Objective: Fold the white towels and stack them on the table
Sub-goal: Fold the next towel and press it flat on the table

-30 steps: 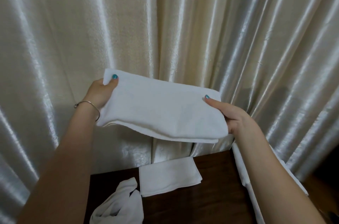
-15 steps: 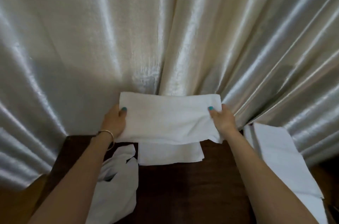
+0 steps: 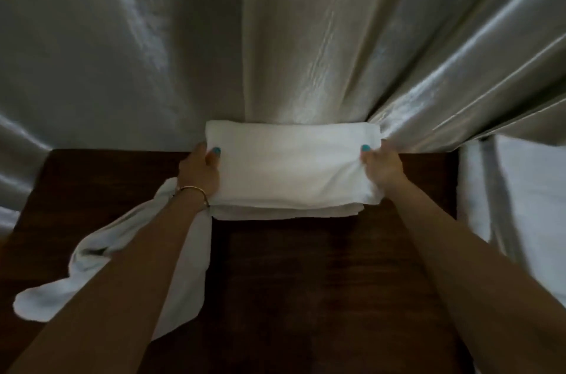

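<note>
Each grip pinches one end of the folded white terry towel: left hand at its left edge, right hand at its right, thumbs on top. The towel lies over another folded white towel at the far edge of the dark wooden bench; a crumpled white towel lies under the left forearm

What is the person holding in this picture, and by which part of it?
A folded white towel, gripped at its two short ends: the left hand pinches the left end, the right hand the right end, thumbs on top.
</note>
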Tool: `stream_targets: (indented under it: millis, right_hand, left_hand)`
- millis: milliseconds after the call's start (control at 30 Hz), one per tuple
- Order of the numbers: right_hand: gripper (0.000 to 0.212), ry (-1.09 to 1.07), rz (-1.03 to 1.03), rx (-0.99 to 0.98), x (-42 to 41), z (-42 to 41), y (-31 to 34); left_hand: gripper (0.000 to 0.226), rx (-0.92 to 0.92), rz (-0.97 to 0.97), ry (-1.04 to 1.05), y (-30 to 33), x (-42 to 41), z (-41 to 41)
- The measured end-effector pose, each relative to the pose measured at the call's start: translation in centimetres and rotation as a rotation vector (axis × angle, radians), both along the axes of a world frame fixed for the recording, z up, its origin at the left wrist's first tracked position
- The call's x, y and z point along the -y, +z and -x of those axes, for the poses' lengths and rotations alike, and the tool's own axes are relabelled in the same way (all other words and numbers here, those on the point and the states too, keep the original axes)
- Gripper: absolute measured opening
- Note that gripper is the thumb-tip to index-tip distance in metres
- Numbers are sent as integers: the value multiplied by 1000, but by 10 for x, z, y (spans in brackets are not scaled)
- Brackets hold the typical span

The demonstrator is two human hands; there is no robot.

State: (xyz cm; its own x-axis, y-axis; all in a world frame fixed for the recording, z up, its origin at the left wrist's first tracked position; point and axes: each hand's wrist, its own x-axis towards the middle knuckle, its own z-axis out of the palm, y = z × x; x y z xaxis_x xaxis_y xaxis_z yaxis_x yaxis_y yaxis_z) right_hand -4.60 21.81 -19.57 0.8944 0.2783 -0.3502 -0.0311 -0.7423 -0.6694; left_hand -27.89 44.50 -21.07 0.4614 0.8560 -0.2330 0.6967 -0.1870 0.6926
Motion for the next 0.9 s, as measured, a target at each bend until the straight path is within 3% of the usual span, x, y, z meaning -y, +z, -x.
stream_targets:
  millis: [200,400,500,600,667,733,800,900]
  right_hand:
    - [38,107,74,65,-3,5,-50]
    - [32,53,60,193,-2,7,-86]
    - [38,80,235,291,-7,9,-89]
    - [43,69,521,528,-14,17,-85]
    - [47,35,532,746,-17,25,-79]
    - [48,198,393,921,-24,36,-79]
    - [54,441,320,821,-32,47,-90]
    - [63,548,396,546,-35,51,-115]
  left_hand:
    - [31,-139,-40,9,-53,-1,11]
    - [35,-42,-191,35,-81,0,6]
    - [38,-158,-213,9,-87,-3,0]
    - [40,-439,-435,47,-76,-1,-9]
    - [42,-375,-592,83,-61,10,-19]
    - [45,-205,-719,-75,-55,26,-34]
    - [61,-284,-635,-352,-64,43,-51]
    - [80,-491,-370,-425,-93,49,-60]
